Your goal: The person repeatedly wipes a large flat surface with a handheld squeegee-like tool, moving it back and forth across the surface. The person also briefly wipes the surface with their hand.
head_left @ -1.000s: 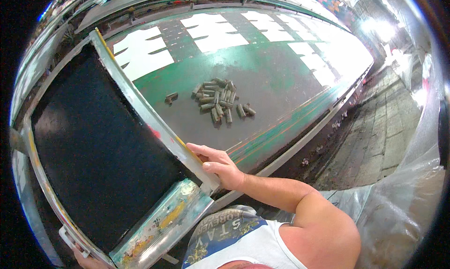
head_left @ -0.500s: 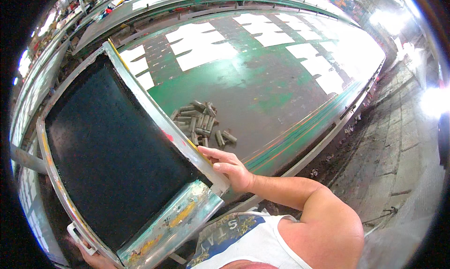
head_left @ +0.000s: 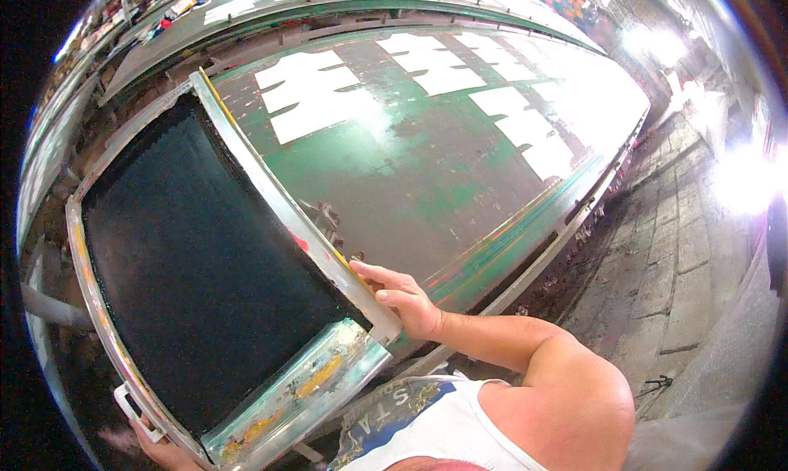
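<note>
A large screen-printing frame (head_left: 264, 176) with a black mesh (head_left: 205, 274) is held tilted in front of me, its near end streaked with dried paint. My right hand (head_left: 406, 307) grips the right rail near its close corner, with the fingers stretched along the edge. At the lower left my left hand (head_left: 164, 450) is closed on the opposite side, beside a white handle (head_left: 131, 413); most of its fingers are hidden. Just past the right rail, a few short greyish pieces (head_left: 324, 217) show on the table, largely covered by the frame.
The long green and brown table (head_left: 427, 217) carries several white cut fabric pieces (head_left: 304, 93) in rows. Another long table (head_left: 328, 16) lies beyond it. A paved walkway (head_left: 648, 233) runs along the right side, under bright lamps.
The table and fabric pieces have shifted left in view while the frame and both hands stay nearly in place. The frame now covers most of the pile of short greyish pieces.
</note>
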A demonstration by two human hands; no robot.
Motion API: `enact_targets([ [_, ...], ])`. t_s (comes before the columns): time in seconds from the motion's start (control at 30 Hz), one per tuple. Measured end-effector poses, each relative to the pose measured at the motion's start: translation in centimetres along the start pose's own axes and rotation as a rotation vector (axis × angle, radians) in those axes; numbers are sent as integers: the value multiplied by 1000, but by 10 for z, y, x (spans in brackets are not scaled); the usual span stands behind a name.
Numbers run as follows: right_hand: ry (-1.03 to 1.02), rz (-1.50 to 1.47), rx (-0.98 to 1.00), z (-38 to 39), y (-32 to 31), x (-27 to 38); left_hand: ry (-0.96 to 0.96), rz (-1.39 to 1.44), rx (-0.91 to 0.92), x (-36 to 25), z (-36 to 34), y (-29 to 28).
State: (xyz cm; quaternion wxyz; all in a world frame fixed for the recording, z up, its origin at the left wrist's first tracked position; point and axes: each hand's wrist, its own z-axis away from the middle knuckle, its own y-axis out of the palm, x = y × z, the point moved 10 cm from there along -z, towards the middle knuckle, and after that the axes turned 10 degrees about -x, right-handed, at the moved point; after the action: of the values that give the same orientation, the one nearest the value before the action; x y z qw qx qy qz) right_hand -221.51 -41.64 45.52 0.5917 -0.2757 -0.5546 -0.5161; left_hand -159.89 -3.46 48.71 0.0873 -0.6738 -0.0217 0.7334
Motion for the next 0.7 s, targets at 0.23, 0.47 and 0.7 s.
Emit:
enact_targets([
  [0.23,85,-122,-54,-3,-72,-4,15,-43,251,6,43,64],
  [0.47,35,-101,-61,-20,-186,27,32,-4,240,-6,144,143],
  [0.7,39,-195,-57,-12,-291,71,-66,15,305,6,199,209],
])
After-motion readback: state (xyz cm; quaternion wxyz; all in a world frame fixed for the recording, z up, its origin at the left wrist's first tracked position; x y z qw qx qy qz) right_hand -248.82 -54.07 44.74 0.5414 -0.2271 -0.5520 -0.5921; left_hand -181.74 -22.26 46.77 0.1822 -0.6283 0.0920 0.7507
